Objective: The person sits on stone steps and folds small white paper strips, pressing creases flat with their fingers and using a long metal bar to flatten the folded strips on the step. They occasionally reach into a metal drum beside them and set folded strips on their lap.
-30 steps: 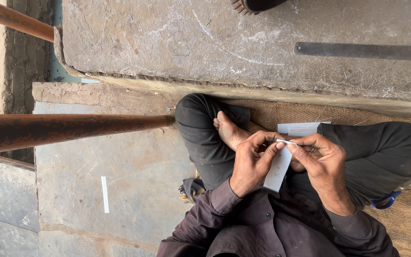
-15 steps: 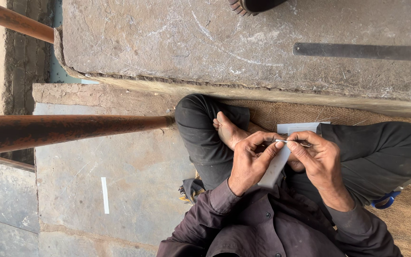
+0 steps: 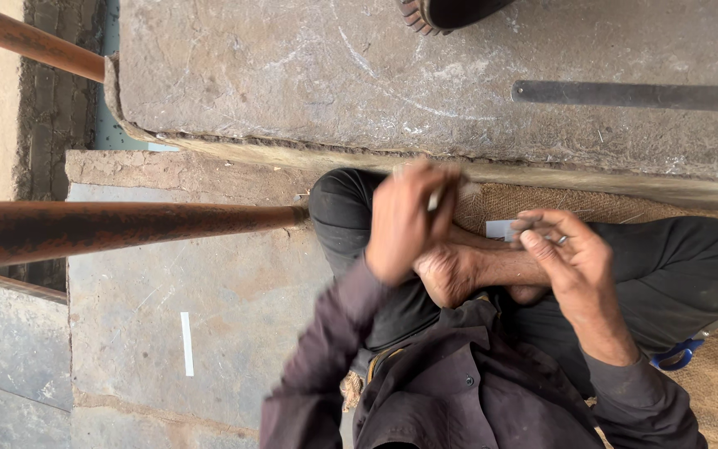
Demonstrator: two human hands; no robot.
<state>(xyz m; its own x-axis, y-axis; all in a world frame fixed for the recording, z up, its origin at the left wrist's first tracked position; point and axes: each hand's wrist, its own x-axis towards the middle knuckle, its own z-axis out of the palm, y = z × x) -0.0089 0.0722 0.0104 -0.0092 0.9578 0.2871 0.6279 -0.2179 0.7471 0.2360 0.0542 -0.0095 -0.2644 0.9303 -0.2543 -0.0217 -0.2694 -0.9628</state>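
Two hands working a small pale strip over crossed legs, centre of the frame

The left hand [image 3: 405, 220], blurred, is curled narrow around a thin pale stick-like piece [image 3: 435, 198]; the right hand [image 3: 571, 258], right of centre, pinches a small dark bit [image 3: 528, 224] with fingers bent, just above a pale flat paper strip [image 3: 500, 229] lying by the bare foot [image 3: 450, 274] on the woven brown mat [image 3: 542, 204]

Left hand [image 3: 405, 220] raised, blurred, gripping small pale piece; right hand [image 3: 571, 262] pinching near bare foot [image 3: 450, 274].
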